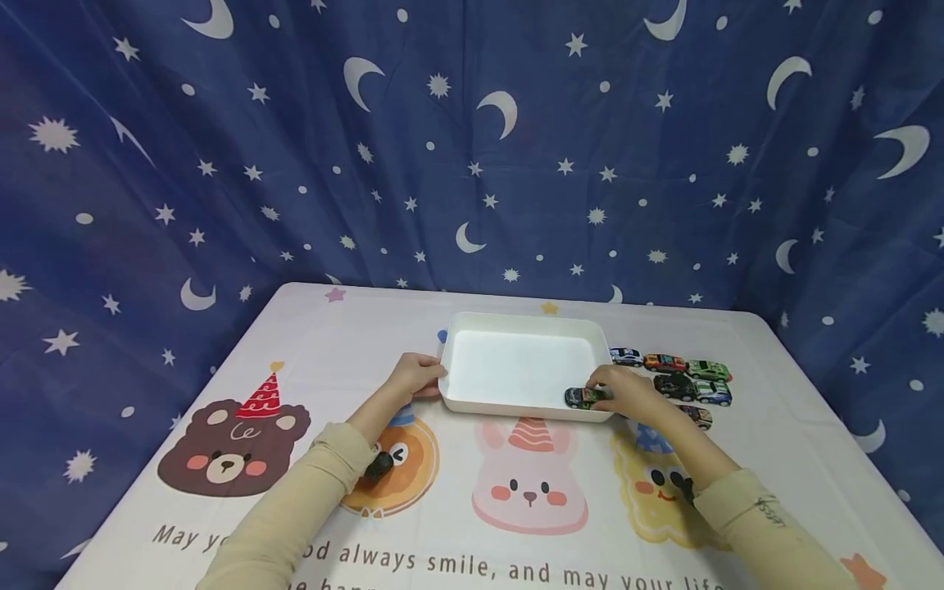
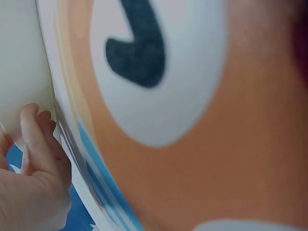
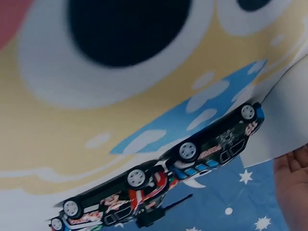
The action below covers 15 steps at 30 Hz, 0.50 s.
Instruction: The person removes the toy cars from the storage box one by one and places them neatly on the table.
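Observation:
A white rectangular tray point(image 1: 519, 321) sits on the table. My left hand point(image 1: 415, 375) grips its left side; in the left wrist view the fingers point(image 2: 36, 139) lie against the outer wall. Over the tray's front right corner, my right hand point(image 1: 625, 390) holds a dark toy car point(image 1: 584, 398) with green and red markings, low inside the wall. Only part of the right hand shows in the right wrist view, where the held car is hidden behind the tray wall point(image 3: 284, 110).
Right of the tray stand several toy cars, among them a red one point(image 1: 665, 362), a green one point(image 1: 710, 370), a black one point(image 1: 674, 386) and a white-and-blue one point(image 1: 712, 392). The table point(image 1: 310, 328) has printed cartoon faces. A blue star-patterned curtain point(image 1: 457, 180) hangs behind.

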{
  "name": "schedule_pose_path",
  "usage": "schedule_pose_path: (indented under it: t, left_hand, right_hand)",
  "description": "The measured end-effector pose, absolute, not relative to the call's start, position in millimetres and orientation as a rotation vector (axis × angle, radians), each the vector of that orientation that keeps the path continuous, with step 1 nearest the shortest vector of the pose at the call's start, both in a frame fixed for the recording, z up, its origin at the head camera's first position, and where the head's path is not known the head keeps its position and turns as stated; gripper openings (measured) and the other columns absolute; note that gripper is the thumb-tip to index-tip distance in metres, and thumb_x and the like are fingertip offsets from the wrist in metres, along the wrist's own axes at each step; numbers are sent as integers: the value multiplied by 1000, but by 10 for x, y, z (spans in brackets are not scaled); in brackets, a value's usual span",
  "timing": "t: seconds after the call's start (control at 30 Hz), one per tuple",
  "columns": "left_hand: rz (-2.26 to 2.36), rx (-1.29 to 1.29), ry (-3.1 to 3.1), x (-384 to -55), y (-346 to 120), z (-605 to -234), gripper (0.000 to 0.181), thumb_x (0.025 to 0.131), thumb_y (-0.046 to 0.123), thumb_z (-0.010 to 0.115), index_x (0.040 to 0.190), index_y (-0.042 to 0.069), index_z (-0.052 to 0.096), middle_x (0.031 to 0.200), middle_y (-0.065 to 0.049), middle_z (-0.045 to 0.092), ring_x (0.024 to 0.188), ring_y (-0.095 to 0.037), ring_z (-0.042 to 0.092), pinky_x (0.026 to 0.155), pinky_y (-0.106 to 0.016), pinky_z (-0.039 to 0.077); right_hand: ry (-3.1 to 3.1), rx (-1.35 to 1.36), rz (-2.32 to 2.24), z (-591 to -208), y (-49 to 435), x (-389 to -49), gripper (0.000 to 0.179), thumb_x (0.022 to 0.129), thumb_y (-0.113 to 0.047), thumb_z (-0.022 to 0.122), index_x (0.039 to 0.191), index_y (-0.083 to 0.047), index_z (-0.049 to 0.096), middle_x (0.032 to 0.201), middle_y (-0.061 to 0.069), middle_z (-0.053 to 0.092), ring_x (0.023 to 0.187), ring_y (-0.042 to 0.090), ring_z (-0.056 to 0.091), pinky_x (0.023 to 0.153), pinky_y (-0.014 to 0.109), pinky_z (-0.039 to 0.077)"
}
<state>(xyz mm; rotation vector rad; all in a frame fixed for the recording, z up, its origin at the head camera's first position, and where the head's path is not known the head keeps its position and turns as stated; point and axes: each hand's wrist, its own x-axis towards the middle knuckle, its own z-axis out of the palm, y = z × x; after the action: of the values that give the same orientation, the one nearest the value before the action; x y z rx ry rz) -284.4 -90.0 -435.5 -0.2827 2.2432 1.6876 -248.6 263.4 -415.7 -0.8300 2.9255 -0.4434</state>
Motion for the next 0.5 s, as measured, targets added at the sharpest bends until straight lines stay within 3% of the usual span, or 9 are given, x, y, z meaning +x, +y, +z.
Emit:
schedule_pose_path:
  t: [0.5]
  left_hand:
    - [1641, -256, 2316, -2832, -900, -4346, 36, 87, 8, 59, 120, -5, 60, 100, -17, 67, 61, -5, 60, 55, -16, 58]
  right_hand:
    - [2933, -656, -454, -4157, 2581, -2470, 24, 78, -13, 75, 99, -4, 68, 102, 12, 67, 95, 29, 63, 73, 38, 59]
